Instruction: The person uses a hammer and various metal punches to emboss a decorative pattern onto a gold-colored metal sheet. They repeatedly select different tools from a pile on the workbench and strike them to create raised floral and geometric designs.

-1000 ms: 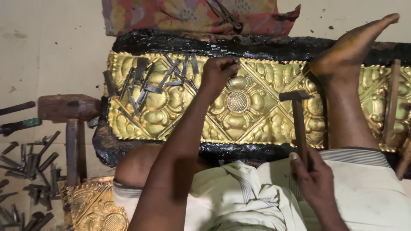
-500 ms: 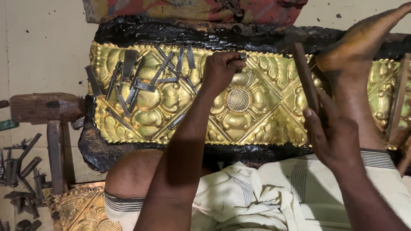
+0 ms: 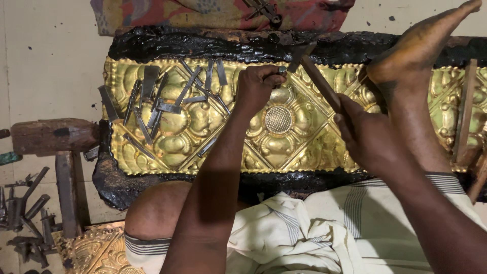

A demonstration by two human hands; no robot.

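Note:
A long embossed brass panel [image 3: 304,137] with flower and lattice relief lies on a bed of black pitch [image 3: 228,45]. My left hand [image 3: 258,89] is closed around a small metal punch [image 3: 282,70], its tip set on the panel just above the round central flower [image 3: 278,120]. My right hand [image 3: 368,134] grips the handle of a hammer [image 3: 309,63], whose head is raised right beside the top of the punch. My bare foot [image 3: 421,48] rests on the panel's right part.
Several loose steel punches [image 3: 167,99] lie on the panel's left part. A wooden mallet [image 3: 56,137] sits to the left, more punches [image 3: 28,218] on the floor, a second brass piece [image 3: 99,251] at lower left. A patterned cloth [image 3: 218,12] lies behind.
My right hand has lifted the hammer from low at the lap up to the punch held by my left hand. The view has shifted a little to the left.

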